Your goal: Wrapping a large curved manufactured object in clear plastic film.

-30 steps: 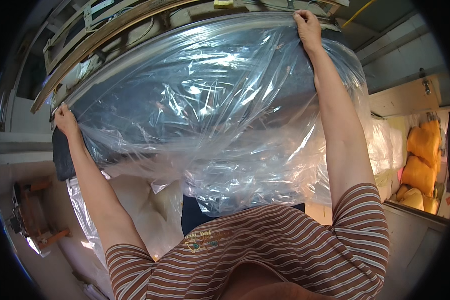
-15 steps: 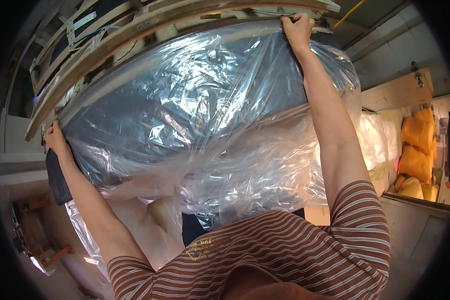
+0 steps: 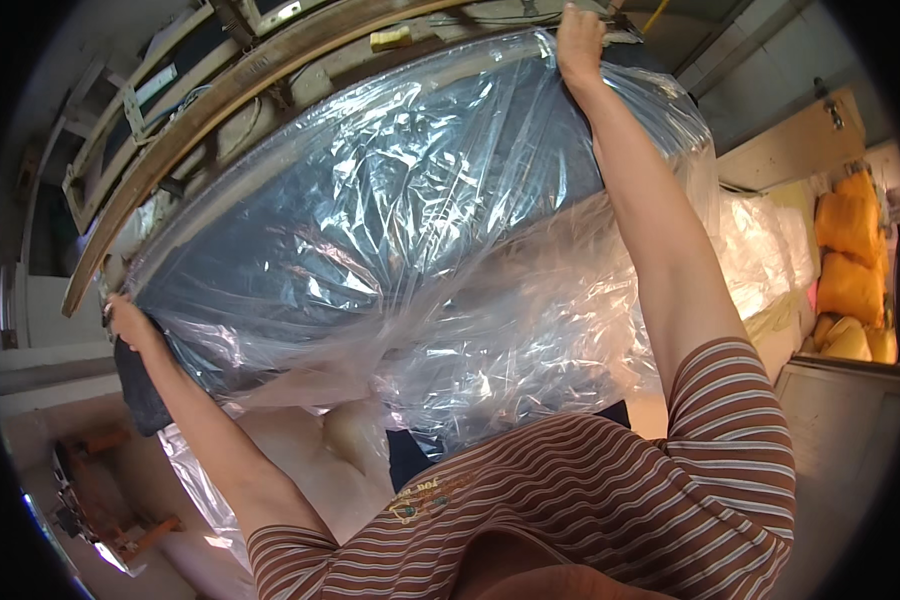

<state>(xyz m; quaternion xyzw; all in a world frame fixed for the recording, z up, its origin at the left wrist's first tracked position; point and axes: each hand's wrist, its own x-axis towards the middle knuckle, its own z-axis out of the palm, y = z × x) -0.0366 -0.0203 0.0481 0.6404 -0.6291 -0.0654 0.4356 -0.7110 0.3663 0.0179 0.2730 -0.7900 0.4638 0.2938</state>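
Observation:
A large sheet of clear, crinkled plastic film (image 3: 410, 190) stretches before me, over a dark flat surface. Its far edge runs beside a long wooden bar (image 3: 270, 70). At the far left corner my left hand (image 3: 133, 325) is closed on the film's edge, fingertips partly hidden. My right hand (image 3: 580, 48) grips the same edge at the far right, arm stretched out. The film between the hands is drawn fairly tight, with creases fanning from the middle. Its nearer part hangs loose and bunched towards my body.
Behind the bar stands a wooden slatted frame (image 3: 135, 110) with metal brackets. A small yellow block (image 3: 390, 39) lies by the bar. At the right are bunched clear plastic (image 3: 765, 240) and orange bundles (image 3: 850, 260). An orange-brown metal stand (image 3: 120, 500) is on the left.
The whole view has shifted slightly. More of the yellow block shows by the bar. Both hands keep hold of the film's far edge, and the right hand's fingers now point more upward.

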